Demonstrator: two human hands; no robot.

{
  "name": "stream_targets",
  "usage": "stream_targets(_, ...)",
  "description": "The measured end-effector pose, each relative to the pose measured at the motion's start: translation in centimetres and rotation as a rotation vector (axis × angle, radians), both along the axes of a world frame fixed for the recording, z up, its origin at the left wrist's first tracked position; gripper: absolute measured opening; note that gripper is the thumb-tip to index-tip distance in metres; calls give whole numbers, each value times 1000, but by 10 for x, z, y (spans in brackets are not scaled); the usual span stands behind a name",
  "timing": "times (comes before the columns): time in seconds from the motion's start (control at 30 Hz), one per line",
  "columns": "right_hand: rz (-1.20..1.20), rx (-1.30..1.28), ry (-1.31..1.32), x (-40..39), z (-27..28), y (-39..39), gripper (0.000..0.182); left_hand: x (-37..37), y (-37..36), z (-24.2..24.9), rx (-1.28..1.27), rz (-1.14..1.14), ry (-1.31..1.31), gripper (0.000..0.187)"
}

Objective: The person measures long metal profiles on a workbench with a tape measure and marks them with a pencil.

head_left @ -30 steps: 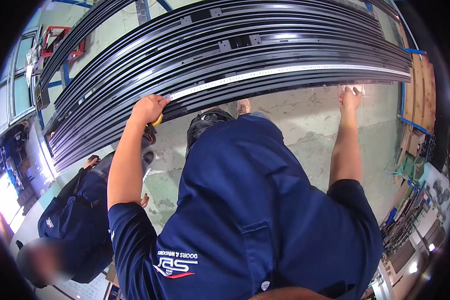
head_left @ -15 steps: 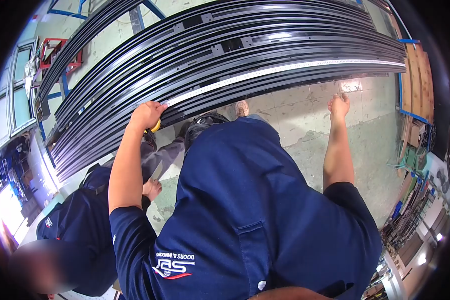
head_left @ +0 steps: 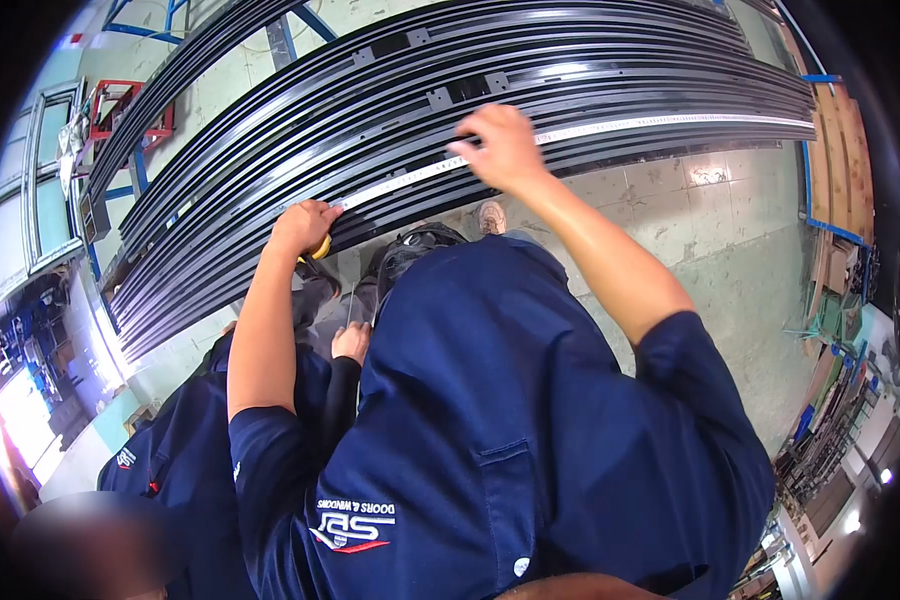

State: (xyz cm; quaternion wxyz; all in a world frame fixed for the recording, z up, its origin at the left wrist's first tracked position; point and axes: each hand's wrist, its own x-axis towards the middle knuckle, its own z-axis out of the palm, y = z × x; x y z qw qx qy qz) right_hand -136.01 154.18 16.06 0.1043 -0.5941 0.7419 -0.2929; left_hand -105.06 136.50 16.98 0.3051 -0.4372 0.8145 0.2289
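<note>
My left hand (head_left: 305, 226) is closed around a tape measure, whose yellow case (head_left: 321, 248) peeks out below the fingers. From it, the long pale blade (head_left: 650, 125) stretches right along dark metal profiles (head_left: 570, 95), reaching close to their far right end. Over the middle of the blade hovers my right hand (head_left: 502, 150), thumb and forefinger apart and nothing visible between them. The hand hides a short stretch of the blade. Black rectangular cut-outs with small plates (head_left: 467, 90) show on the profiles farther back.
A co-worker in a dark blue shirt (head_left: 185, 440) is close on my left, one hand (head_left: 351, 342) low beside me. Wooden boards (head_left: 838, 160) stand at the right end of the profiles. A red metal frame (head_left: 120, 110) and blue supports (head_left: 140, 170) are at the back left.
My right hand has swung left and forward, from over the floor at the right to above the blade. My left hand stays on the tape measure. The co-worker's hand has shifted right.
</note>
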Motion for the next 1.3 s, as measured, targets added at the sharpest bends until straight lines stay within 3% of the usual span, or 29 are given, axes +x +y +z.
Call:
stream_targets(0.2,182,348,82,86,2,-76,40,2,-3,-5,-2,9,15,47)
stream_targets(0.43,66,333,68,105,-22,-81,37,4,3,-9,-64,-5,53,49)
stream_targets(0.8,84,317,42,104,-26,-81,29,-1,5,1,-44,-6,50,47)
stream_targets(1.3,108,342,-2,101,-25,-82,34,-1,6,1,-42,-47,43,47)
